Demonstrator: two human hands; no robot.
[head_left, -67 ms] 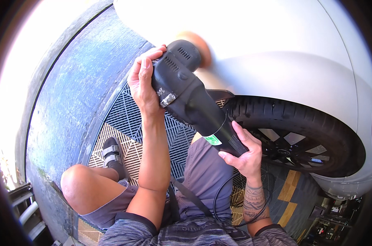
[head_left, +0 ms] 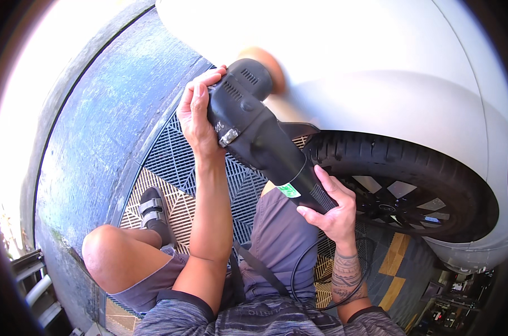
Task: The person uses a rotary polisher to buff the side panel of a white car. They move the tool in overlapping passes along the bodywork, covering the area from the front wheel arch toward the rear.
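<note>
A black car polisher (head_left: pixel 259 131) is held between my two hands, its head up and left, its handle down and right. My left hand (head_left: pixel 199 115) is closed around the head end, thumb and fingers along its side. Around the rear handle, below a green sticker, my right hand (head_left: pixel 335 208) is wrapped. The orange polishing pad (head_left: pixel 269 67) looks blurred and sits against the white car body panel (head_left: pixel 371 61). Part of the pad is hidden behind the polisher's head. A black cord (head_left: pixel 295 269) loops below my right hand.
The car's wheel with its black tyre (head_left: pixel 399 168) stands right of the polisher. Slatted floor tiles (head_left: pixel 175 145) lie beneath me, beside a worn bluish concrete strip (head_left: pixel 105 95). My bent knee (head_left: pixel 111 252) is at the left. Cluttered items (head_left: pixel 455 302) stand at the lower right.
The polisher's head and pad have shifted slightly down, with my left hand following. My right hand has moved very slightly left. Both keep their hold.
</note>
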